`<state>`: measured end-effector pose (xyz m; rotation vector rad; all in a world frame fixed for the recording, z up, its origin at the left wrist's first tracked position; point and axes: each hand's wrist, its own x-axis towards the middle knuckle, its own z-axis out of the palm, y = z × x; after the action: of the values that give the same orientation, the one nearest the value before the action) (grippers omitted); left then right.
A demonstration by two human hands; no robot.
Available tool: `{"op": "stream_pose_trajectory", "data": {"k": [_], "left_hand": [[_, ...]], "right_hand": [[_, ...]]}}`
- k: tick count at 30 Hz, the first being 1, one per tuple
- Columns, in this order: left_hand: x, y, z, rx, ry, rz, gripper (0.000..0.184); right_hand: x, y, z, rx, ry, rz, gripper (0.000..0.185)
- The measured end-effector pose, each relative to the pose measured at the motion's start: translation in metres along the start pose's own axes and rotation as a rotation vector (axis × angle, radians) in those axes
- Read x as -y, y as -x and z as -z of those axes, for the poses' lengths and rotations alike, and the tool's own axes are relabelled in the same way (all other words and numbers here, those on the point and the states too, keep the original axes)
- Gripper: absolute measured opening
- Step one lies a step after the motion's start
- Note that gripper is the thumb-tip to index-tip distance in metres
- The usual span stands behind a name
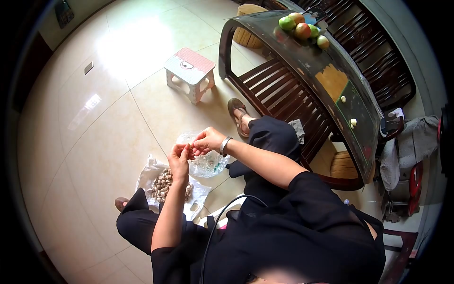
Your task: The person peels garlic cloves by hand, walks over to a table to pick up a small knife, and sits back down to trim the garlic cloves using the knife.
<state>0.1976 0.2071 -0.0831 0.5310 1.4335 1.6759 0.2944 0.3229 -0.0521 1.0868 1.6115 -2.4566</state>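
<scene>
My left hand (179,162) and my right hand (209,140) meet in front of me, fingertips pinched close together. Whatever they pinch is too small to make out. A silver bracelet (225,145) circles my right wrist. Below my left hand, a white plastic bag (201,193) lies spread on the floor, bearing a heap of small, roundish, brown-and-white pieces (163,184) that look like garlic or mushrooms. Beneath my right hand is a clear plastic bag (208,166) with small pale bits in it, partly hidden by my hands.
A pink-and-white folding stool (190,64) stands ahead on the tiled floor. To the right is a dark glass-topped table (302,59) with several green-red fruits (302,31) and a few small white pieces (353,122). A slatted wooden bench (378,61) stands behind it.
</scene>
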Motion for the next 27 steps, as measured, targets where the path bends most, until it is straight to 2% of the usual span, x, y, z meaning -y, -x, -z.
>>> {"op": "stream_pose_trajectory", "data": {"k": [13, 20, 22, 24, 27], "left_hand": [[0.004, -0.001, -0.003, -0.067, 0.07, -0.041, 0.007], [-0.011, -0.004, 0.005, 0.023, 0.001, 0.063, 0.016], [-0.018, -0.005, 0.004, 0.079, -0.055, 0.074, 0.019], [-0.019, -0.007, 0.007, 0.073, -0.415, -0.158, 0.017], [-0.031, -0.002, 0.003, 0.09, -0.692, -0.289, 0.014]], "right_hand": [[-0.007, -0.006, -0.001, -0.018, -0.03, 0.038, 0.013], [0.006, 0.001, -0.003, -0.065, 0.191, 0.138, 0.013], [0.016, 0.01, -0.008, -0.144, 0.474, 0.257, 0.012], [0.014, 0.008, -0.007, -0.173, 0.554, 0.304, 0.012], [0.017, 0.011, -0.009, -0.138, 0.633, 0.367, 0.013]]}}
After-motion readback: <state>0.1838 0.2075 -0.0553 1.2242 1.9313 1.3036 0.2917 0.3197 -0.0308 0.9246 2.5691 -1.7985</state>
